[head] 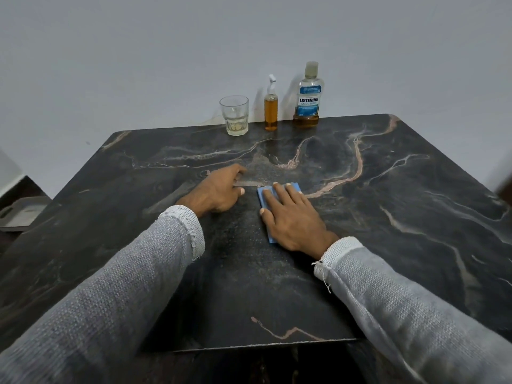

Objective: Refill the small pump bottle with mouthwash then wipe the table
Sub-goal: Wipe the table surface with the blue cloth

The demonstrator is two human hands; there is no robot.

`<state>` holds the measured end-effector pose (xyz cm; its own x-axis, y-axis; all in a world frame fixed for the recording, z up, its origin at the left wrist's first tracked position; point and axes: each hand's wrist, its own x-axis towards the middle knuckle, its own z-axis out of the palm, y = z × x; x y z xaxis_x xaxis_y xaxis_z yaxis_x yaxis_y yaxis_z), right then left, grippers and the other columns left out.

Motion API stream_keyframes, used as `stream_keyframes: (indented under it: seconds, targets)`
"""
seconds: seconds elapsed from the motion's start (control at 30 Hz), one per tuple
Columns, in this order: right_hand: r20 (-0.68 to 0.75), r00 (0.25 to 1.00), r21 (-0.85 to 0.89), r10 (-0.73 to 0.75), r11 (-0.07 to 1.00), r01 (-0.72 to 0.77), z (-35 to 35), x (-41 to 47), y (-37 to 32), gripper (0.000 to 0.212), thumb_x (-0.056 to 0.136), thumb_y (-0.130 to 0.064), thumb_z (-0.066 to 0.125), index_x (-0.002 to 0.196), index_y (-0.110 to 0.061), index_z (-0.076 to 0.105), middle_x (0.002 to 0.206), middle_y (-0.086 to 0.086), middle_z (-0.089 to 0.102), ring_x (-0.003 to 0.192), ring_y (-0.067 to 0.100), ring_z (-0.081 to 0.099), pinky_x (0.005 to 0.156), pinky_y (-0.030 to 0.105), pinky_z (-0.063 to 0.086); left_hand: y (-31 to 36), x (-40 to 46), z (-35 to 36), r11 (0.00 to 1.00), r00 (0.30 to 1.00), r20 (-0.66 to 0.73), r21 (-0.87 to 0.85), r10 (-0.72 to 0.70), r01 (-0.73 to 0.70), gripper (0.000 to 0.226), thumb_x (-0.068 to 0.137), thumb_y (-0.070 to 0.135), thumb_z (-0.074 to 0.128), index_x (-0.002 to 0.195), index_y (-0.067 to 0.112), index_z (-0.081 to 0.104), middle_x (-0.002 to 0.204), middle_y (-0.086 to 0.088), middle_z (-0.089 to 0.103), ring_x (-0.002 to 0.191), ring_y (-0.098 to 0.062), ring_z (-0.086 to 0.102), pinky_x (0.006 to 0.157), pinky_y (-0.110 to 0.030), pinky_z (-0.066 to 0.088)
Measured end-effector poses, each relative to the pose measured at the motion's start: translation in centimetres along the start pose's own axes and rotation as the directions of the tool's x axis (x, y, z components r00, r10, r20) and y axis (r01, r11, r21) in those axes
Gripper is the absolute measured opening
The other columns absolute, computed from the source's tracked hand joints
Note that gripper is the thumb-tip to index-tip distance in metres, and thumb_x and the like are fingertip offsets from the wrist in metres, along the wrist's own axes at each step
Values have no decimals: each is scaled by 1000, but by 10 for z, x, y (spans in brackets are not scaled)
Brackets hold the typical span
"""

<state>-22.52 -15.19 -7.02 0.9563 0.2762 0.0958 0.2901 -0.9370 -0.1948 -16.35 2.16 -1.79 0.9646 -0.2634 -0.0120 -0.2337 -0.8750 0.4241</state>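
Two hands on dark marble table (388, 206): right hand (291, 217) flat on blue cloth (263, 195), left hand (219, 189) loosely curled.

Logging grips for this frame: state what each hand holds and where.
Right hand lies flat on the blue cloth, pressing its top against the table; fingers are spread, not gripping. Left hand rests on the table, holding nothing.

two bottles (271, 109) (307, 97), one glass (235, 115), one blue cloth (266, 202), two hands (217, 191) (293, 220).
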Motion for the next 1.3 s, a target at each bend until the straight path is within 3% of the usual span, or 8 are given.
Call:
stream_keyframes:
  seconds: [0.27,0.47,0.63,0.83,0.93,1.17,1.3]
  targets:
    - [32,998,-4,48,999,-48,6,50,-28,56,102,-42,22,152,-16,19,161,11,12,148,32,8,119,45,7,-22,-14,-18,999,996,-88,-40,-19,15,46,92,13,59,137,15,46,133,-7,56,120,-22,54,100,-27,39]
    - [-28,974,-63,-226,973,224,19,10,-85,55,101,-42,23,148,-15,28,156,12,25,144,32,19,118,44,14,-31,-20,-32,998,994,-108,-61,-33,27,45,93,7,56,137,10,46,131,-9,56,118,-23,54,101,-28,40]
    - [-10,962,-51,-272,961,271,22,38,-104,51,102,-38,26,147,-16,31,154,11,28,142,30,23,116,43,18,-35,-26,-36,995,990,-130,-90,-44,33,45,94,3,52,138,10,46,131,-8,56,119,-20,53,102,-26,40]
    - [63,983,20,-175,985,174,14,85,-79,50,102,-39,25,145,-15,34,155,13,25,143,30,21,117,45,18,-50,-39,-42,994,989,-135,-100,-53,39,48,92,7,58,138,8,45,133,-9,55,118,-19,52,91,-15,34]
    - [97,991,-2,-96,995,96,5,85,-49,54,102,-41,22,150,-16,26,159,11,19,146,29,16,118,45,15,-61,-45,-45,995,989,-130,-82,-65,54,49,92,15,61,138,12,45,134,-7,54,120,-20,52,93,-19,33]
    - [-36,998,-39,-56,998,54,-3,30,-3,48,102,-34,28,143,-9,37,154,14,31,142,28,27,116,40,22,-55,-39,-37,998,993,-105,-43,-47,43,51,92,22,62,139,14,43,137,-7,53,123,-23,50,103,-31,38]
    - [-59,998,-79,-28,997,24,-7,13,13,50,102,-37,28,145,-14,35,154,11,31,142,26,28,115,39,22,-43,-31,-28,1000,997,-71,-21,-23,21,55,90,26,64,139,14,43,138,-8,52,124,-25,50,105,-35,40]
